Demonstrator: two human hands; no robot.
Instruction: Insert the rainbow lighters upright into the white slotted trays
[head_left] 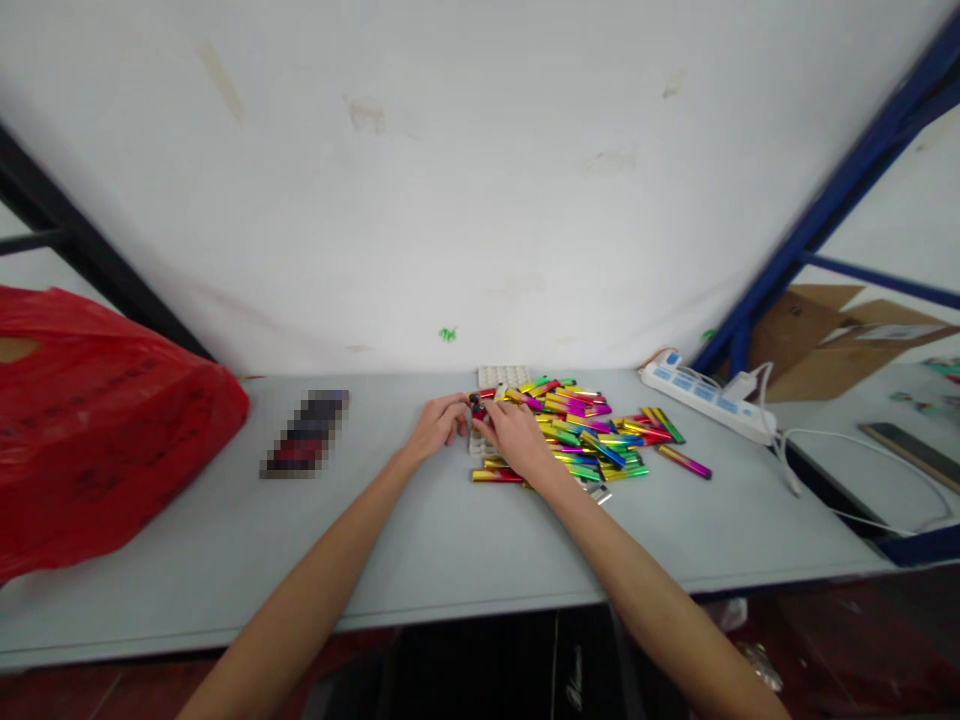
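White power strip (706,402) near shiny tubes (592,424)

Light grey bench (435,560), flat top. On it: loose pile of shiny multicoloured tubes (592,425); one single tube (684,462) just right of pile. Pale studded tray (504,376) at pile's back-left edge. White power strip (705,402), right of pile. Pixelated dark item (307,435) left of pile; red plastic bag (112,430) farther left.

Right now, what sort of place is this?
Probably a workshop or small production bench: shiny multicoloured slim pieces piled on a grey tabletop, a white plastic power strip, and a blue metal frame alongside.
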